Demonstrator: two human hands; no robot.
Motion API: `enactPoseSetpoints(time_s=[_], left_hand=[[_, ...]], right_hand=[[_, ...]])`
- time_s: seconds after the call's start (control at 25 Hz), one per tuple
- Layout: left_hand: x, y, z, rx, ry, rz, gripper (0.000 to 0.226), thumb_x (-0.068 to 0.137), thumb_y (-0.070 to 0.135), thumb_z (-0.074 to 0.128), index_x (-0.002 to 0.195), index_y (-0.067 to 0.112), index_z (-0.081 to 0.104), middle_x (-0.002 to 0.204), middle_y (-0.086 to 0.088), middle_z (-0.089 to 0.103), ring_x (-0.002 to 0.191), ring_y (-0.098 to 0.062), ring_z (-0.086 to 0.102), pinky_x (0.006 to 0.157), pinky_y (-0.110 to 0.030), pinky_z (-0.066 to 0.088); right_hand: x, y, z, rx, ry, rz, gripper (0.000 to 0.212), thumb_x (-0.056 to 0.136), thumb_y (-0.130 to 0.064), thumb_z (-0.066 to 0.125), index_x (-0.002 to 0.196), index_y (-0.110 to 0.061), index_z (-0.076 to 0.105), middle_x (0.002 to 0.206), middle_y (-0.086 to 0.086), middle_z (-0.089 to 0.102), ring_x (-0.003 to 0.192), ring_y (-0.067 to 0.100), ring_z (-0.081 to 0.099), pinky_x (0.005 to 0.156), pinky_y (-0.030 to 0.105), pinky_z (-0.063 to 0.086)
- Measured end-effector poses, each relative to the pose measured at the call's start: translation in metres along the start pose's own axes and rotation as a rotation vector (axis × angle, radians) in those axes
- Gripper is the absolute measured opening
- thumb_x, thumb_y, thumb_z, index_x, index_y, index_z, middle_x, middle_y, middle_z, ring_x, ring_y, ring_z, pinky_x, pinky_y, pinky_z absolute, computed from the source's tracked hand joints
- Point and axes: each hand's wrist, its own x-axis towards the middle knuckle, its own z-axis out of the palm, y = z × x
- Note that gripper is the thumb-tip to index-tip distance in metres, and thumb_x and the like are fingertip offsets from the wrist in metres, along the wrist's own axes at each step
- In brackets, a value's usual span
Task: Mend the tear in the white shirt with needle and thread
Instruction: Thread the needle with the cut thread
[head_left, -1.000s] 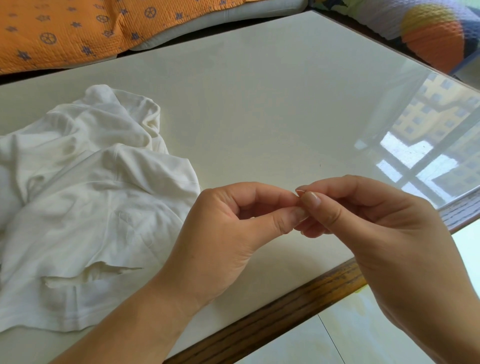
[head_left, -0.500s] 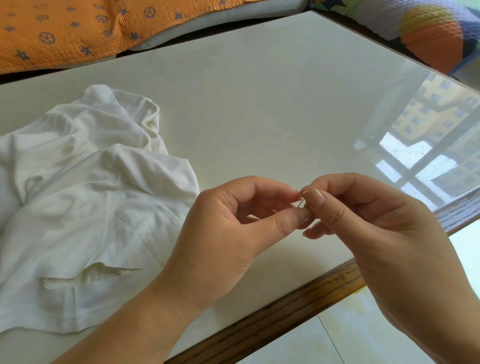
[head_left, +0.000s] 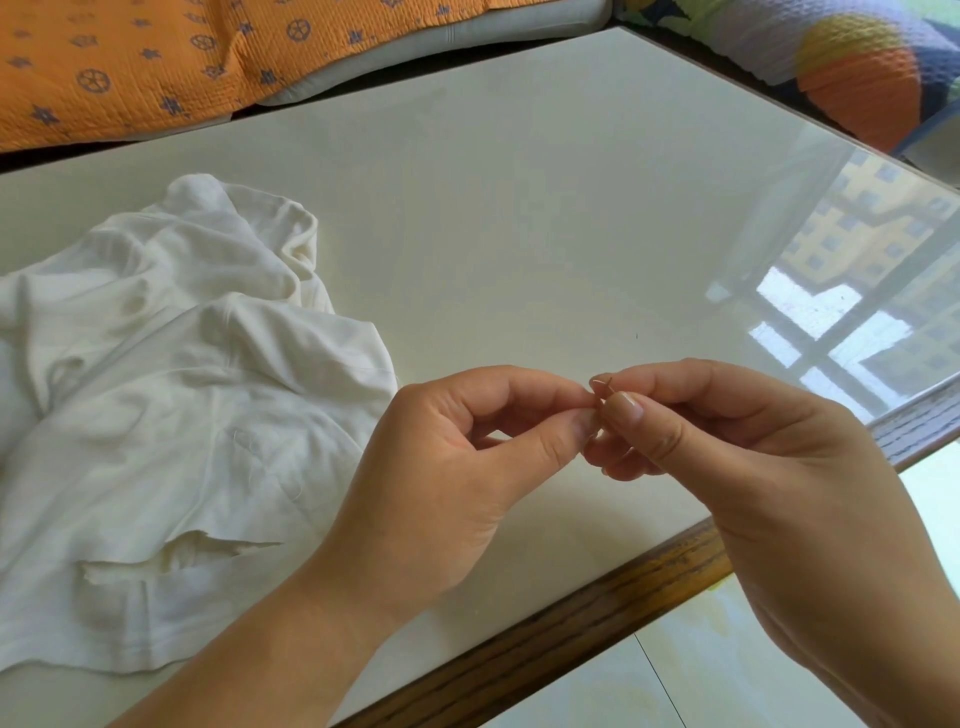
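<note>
Seemingly threading; right hand (head_left: 753, 467) clamps the needle (head_left: 608, 385) in its fingers, end poking upward; left hand (head_left: 441, 467), fingers pinched together, sits just left of it; thread unseen.

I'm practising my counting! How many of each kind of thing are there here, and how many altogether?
Hands: 2 (left hand, right hand)
Needles: 1 (needle, pinched by the right hand)
Shirts: 1 (white shirt)
Tables: 1 (table)
Patterned covers: 2 (orange cover, multicoloured cover)
Total: 7
</note>
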Motion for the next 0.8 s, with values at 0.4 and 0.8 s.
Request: enactPoseSetpoints(time_s=[0.4, 0.8], left_hand=[[-0.0002, -0.0018, -0.0006, 0.047, 0.006, 0.016, 0.015, 0.073, 0.036, 0.071, 0.086, 0.035, 0.078, 0.078, 0.008, 0.075, 0.074, -0.009, 0.07, 0.072, -0.022, 0.055], [-0.0015, -0.0025, -0.0017, 0.156, -0.001, 0.046, 0.017, 0.078, 0.036, 0.073, 0.091, 0.026, 0.078, 0.082, 0.0, 0.075, 0.072, -0.025, 0.071, 0.072, -0.031, 0.06]], right_hand=[[0.0004, -0.0017, -0.0009, 0.022, -0.016, 0.018, 0.021, 0.061, -0.028, 0.073, 0.079, -0.021, 0.08, 0.068, 0.008, 0.073, 0.062, 0.015, 0.068, 0.059, 0.017, 0.052], [0.0002, -0.0035, -0.0011, 0.03, -0.028, 0.042, 0.022, 0.06, -0.033, 0.074, 0.077, -0.02, 0.079, 0.066, 0.011, 0.071, 0.062, 0.015, 0.066, 0.06, 0.02, 0.052]])
